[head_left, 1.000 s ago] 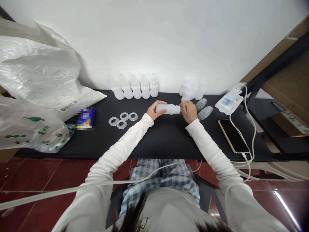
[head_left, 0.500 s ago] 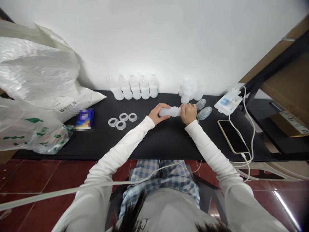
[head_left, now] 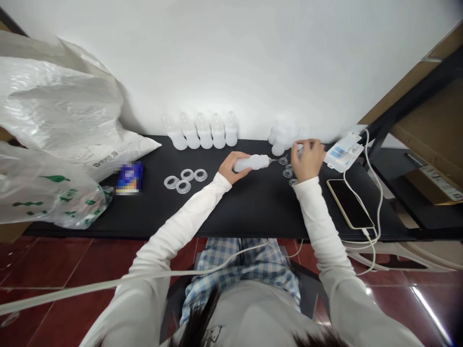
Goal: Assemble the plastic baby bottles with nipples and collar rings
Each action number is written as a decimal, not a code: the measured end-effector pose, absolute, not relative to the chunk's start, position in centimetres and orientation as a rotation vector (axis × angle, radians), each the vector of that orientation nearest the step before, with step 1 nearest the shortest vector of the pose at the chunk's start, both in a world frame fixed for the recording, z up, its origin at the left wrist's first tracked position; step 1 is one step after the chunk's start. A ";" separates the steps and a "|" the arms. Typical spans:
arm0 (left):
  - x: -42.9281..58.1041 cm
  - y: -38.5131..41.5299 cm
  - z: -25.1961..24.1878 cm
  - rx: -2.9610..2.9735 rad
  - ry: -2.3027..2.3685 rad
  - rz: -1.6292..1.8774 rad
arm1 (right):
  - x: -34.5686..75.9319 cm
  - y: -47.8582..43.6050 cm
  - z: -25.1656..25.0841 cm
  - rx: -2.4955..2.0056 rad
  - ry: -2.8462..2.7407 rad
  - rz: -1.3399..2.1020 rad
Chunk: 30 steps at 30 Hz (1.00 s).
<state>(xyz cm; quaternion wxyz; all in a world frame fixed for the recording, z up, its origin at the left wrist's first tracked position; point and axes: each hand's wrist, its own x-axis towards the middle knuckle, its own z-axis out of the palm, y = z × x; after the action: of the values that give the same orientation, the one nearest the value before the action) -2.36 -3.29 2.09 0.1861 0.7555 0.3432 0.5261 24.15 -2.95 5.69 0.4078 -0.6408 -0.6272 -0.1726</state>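
My left hand is wrapped round a white plastic squeeze bottle, which lies sideways above the table. A thin pointed tip sticks out of its right end. My right hand is curled over the clear domed caps to the right, thumb and fingers around a clear cap; the hand hides most of it. Several small clear discs lie just left of that hand. Behind it stands a cluster of white bottles.
Several capped white bottles stand in a row by the wall. Several translucent rings lie left on the black table. A blue packet and plastic bags are further left. At right are a phone, cables and a white box.
My right hand has left the bottle's end and moved right onto the clear caps, uncovering the thin tip and the small discs. My left hand keeps the bottle, shifted slightly left.
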 end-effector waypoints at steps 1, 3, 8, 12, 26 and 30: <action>-2.4 -3.3 2.1 2.020 1.013 1.494 | 25.4 -3.0 5.4 -1.667 -1.527 -0.464; -2.3 -3.3 2.2 1.768 1.105 1.501 | 28.0 -3.0 4.2 -1.768 -1.476 -0.470; -2.1 -2.8 2.5 1.310 1.148 1.463 | 32.0 -3.2 2.7 -1.544 -1.598 -0.345; -2.2 -2.6 2.8 1.221 1.107 1.443 | 30.0 -4.8 7.0 -1.442 -1.538 -0.411; -2.0 -2.3 3.0 0.949 0.940 1.152 | 18.6 -4.5 7.2 -0.866 -1.983 0.070; -2.6 -1.7 3.4 0.797 0.955 0.695 | 18.4 -3.7 5.3 -0.881 -1.982 0.034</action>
<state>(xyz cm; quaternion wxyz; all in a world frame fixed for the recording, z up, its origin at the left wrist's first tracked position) -2.59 -1.71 3.42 0.7567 0.3658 0.4381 0.3189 18.41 -3.70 5.25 0.4671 -0.3591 -0.8079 0.0138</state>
